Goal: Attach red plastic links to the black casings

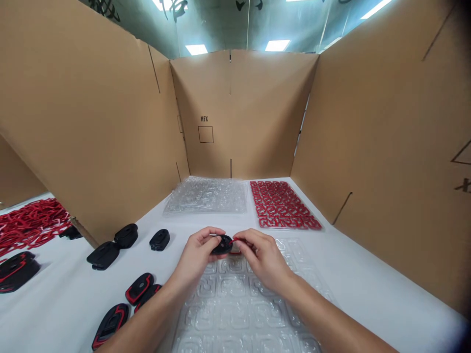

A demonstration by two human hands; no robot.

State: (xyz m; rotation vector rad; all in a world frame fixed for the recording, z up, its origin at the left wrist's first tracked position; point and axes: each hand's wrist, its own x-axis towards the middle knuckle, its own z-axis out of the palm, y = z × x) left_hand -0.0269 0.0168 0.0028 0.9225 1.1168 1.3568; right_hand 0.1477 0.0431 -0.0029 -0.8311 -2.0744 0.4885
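Above a clear plastic tray (233, 309) with moulded pockets, my left hand (202, 247) grips a black oval case (222, 244) between thumb and fingers. My right hand (259, 252) is at the case's right side, its thumb and fingertips pinching a thin red strip (234, 240) whose end meets the case. Part of the strip is hidden by the fingers of my right hand.
Cardboard walls (245, 113) enclose the white table. A filled tray of red pieces (283, 203) lies at back right, beside stacked clear trays (208, 196). Black cases (160, 239) and red-trimmed cases (139, 288) sit left; a pile of red strips (31, 220) lies far left.
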